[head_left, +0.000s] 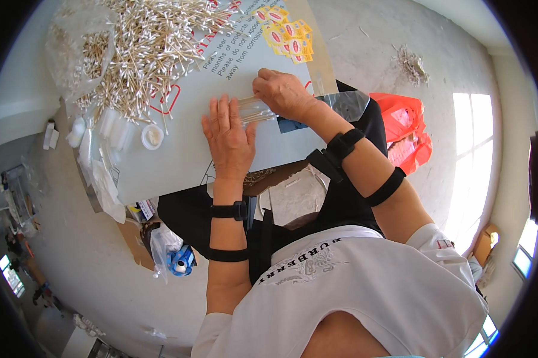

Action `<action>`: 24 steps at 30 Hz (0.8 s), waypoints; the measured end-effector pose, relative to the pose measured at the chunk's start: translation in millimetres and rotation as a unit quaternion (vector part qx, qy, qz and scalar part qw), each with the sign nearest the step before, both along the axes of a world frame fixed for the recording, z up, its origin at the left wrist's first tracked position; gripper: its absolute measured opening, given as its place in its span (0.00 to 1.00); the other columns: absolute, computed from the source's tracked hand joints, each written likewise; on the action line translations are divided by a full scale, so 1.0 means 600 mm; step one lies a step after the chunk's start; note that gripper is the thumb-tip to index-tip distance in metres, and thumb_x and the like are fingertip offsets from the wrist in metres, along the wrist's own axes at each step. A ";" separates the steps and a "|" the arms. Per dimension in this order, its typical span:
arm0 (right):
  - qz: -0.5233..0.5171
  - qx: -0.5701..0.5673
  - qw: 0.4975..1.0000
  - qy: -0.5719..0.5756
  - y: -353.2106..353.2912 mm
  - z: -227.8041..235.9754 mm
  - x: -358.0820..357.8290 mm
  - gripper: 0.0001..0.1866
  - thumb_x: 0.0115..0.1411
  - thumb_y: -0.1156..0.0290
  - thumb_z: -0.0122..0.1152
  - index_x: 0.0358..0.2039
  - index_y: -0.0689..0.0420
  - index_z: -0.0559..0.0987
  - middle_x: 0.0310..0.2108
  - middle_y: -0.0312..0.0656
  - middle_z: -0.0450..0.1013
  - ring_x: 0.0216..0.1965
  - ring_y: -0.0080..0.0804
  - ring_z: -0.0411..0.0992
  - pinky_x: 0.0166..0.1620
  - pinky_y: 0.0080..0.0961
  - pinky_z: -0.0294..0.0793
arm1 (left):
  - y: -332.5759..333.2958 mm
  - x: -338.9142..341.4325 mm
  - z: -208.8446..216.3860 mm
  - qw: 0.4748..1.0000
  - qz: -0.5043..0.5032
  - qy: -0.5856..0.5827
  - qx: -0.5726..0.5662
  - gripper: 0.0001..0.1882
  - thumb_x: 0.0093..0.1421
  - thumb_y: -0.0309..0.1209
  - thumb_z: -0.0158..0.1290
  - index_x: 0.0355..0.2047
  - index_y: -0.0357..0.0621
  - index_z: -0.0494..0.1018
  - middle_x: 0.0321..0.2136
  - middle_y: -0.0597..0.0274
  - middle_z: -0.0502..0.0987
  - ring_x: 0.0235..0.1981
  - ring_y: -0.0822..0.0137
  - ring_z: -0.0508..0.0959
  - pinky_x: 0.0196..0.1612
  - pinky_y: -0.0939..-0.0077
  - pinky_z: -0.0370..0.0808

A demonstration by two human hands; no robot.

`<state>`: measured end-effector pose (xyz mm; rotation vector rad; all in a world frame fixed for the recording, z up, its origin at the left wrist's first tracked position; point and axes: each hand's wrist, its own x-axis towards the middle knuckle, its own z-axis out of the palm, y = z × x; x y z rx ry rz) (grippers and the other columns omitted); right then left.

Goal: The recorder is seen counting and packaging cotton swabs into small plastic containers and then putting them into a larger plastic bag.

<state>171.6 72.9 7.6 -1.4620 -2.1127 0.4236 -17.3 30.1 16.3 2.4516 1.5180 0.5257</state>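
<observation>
On the pale printed board, a short row of cotton swabs lies between my two hands. My left hand rests flat beside the swabs' left ends, its fingers stretched out and the thumb touching near them. Over their right ends, my right hand is closed with curled fingers; what it grips is hidden beneath it. A clear plastic bag and a dark blue flat piece show by my right wrist. At the far left spreads a big heap of loose cotton swabs.
Yellow printed labels lie at the board's far right. A small round white container and clear cylindrical tubs stand on the left. A red plastic bag sits on the floor at right, near a scattered swab pile.
</observation>
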 end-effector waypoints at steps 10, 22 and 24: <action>-0.047 -0.075 0.996 0.033 0.003 0.008 -0.003 0.04 0.54 0.71 0.61 0.27 0.57 0.75 0.30 0.43 0.72 0.33 0.46 0.74 0.35 0.39 0.73 | 0.000 0.016 -0.020 0.998 -0.033 0.052 -0.012 0.38 0.62 0.46 0.53 0.66 0.37 0.57 0.68 0.50 0.55 0.71 0.52 0.51 0.69 0.43 0.43; -0.112 0.103 0.987 0.056 0.154 -0.021 -0.072 0.05 0.54 0.70 0.63 0.32 0.53 0.79 0.37 0.40 0.72 0.40 0.42 0.74 0.42 0.37 0.74 | -0.023 0.034 -0.010 0.993 -0.013 0.092 -0.066 0.45 0.58 0.46 0.57 0.68 0.36 0.51 0.70 0.51 0.50 0.71 0.50 0.48 0.70 0.43 0.41; -0.099 0.087 0.991 0.029 0.158 -0.022 -0.077 0.03 0.53 0.70 0.63 0.30 0.51 0.80 0.36 0.40 0.72 0.42 0.42 0.73 0.42 0.37 0.74 | -0.023 0.027 -0.011 0.994 -0.012 0.086 -0.064 0.45 0.58 0.46 0.57 0.68 0.35 0.50 0.70 0.50 0.49 0.71 0.50 0.47 0.70 0.42 0.41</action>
